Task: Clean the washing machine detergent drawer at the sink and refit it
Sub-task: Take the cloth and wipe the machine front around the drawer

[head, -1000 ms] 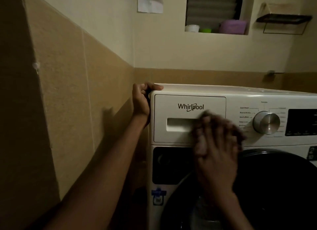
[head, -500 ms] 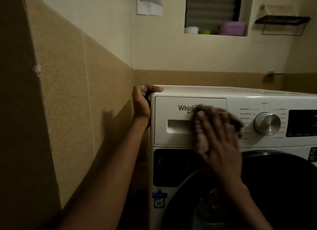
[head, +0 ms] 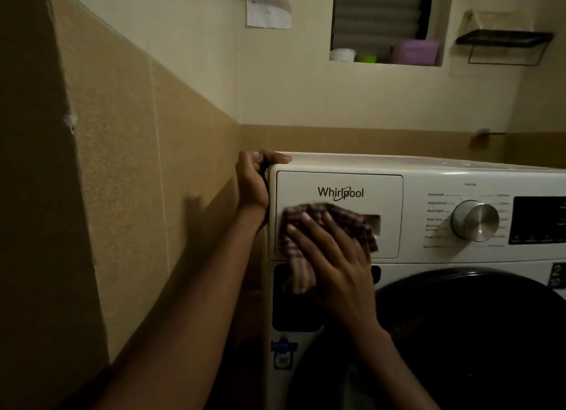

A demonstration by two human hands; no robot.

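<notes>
The white detergent drawer front (head: 386, 189), marked Whirlpool, sits flush in the washing machine (head: 428, 171). My right hand (head: 333, 256) presses a dark checked cloth (head: 349, 218) flat against the drawer's lower left part, fingers spread and straight; the cloth covers most of the handle recess. My left hand (head: 254, 180) grips the machine's top left corner, thumb lying on the top edge.
A tiled wall (head: 122, 164) stands close on the left of the machine. A silver dial (head: 474, 220) and dark display (head: 539, 220) lie right of the drawer, the dark round door (head: 474, 333) below. Containers sit on a window ledge (head: 386, 61) above.
My right hand has slid the cloth leftward across the drawer front, from its right edge to its left part. My left hand has stayed on the corner.
</notes>
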